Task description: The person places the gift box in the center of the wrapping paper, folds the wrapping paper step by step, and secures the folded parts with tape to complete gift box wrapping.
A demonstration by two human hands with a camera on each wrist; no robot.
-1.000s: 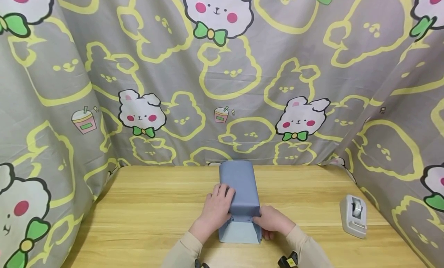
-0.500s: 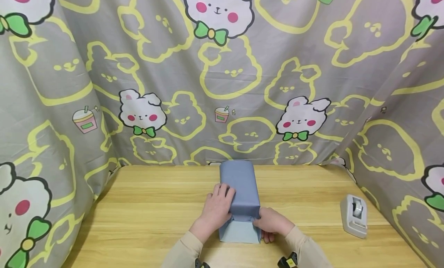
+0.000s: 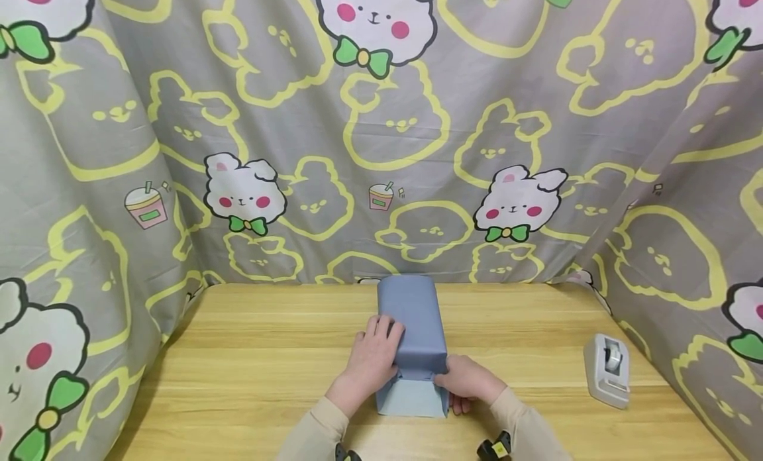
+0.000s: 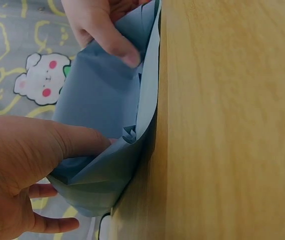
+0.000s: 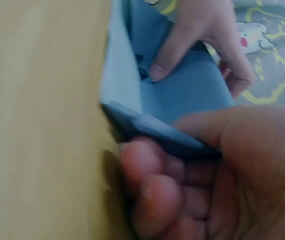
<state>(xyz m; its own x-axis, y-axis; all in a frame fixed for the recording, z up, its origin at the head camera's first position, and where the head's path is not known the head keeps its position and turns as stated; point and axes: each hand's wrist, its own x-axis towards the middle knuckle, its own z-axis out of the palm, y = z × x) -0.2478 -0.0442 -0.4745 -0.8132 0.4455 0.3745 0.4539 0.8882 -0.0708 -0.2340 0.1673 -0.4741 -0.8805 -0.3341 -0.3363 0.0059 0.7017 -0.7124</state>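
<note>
A long box wrapped in blue-grey paper [image 3: 413, 315] lies on the table, one end pointing at me. At that near end a paler paper flap [image 3: 412, 399] spreads out flat, and the side paper is folded in. My left hand [image 3: 372, 355] grips the box's near left corner, fingers over the top and thumb pressed against the end folds. On the other side my right hand [image 3: 473, 378] pinches the right side fold [image 5: 162, 131] between thumb and fingers. In the left wrist view the left thumb reaches into the creased paper [image 4: 97, 170].
A grey tape dispenser [image 3: 609, 375] with a clear roll stands at the right of the wooden table [image 3: 268, 355]. Patterned grey curtain [image 3: 310, 136] encloses the back and both sides, close behind the box's far end.
</note>
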